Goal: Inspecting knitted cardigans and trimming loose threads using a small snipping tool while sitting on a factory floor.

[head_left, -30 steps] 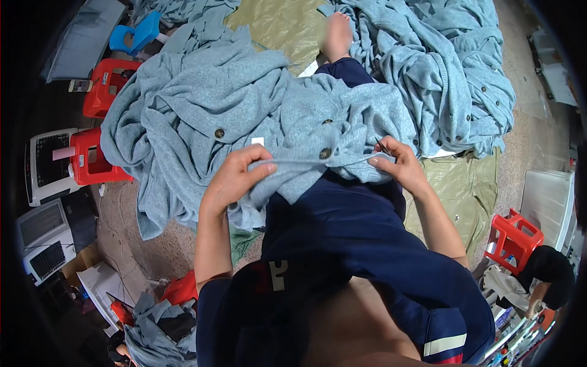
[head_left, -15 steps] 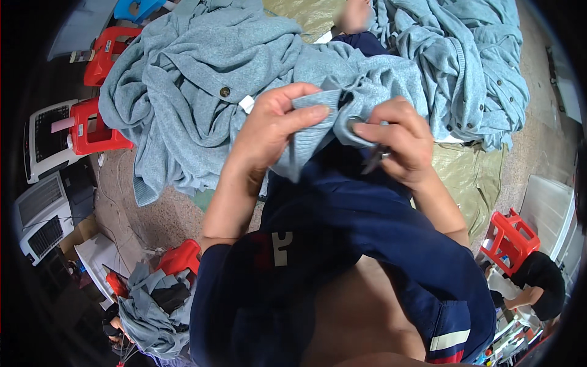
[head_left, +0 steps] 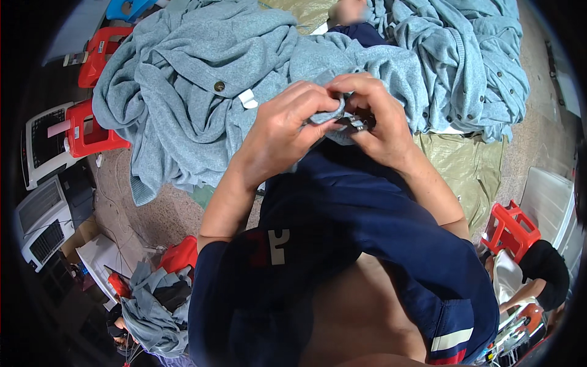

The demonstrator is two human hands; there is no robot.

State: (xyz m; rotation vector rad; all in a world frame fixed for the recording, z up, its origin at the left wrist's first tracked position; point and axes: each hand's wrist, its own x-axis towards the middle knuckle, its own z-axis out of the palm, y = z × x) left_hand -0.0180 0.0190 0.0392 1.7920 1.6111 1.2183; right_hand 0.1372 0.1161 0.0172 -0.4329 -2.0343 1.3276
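Note:
A light blue-grey knit cardigan [head_left: 358, 58] lies bunched before me, part of it drawn over my lap. My left hand [head_left: 282, 125] is closed on a folded edge of it, thumb and fingers pinching the knit. Right beside it, my right hand [head_left: 384, 122] is curled round small metal snips [head_left: 357, 122], whose shiny part shows between thumb and fingers. The fingertips of both hands nearly meet at the fabric. Fingers cover most of the snips and the exact spot they touch. A white label [head_left: 247, 99] shows on the knit left of my hands.
Large heaps of the same knitwear with dark buttons [head_left: 219, 86] spread at left and right. Red plastic stools [head_left: 98, 131] stand at the left, another red stool [head_left: 512, 229] at the right. A person in black [head_left: 544, 275] sits at lower right. An olive sheet [head_left: 465, 177] covers the floor.
My right hand has moved up and left towards my left hand, bringing the snips to the fabric. The left hand has turned over, and the ribbed edge it held spread is now folded.

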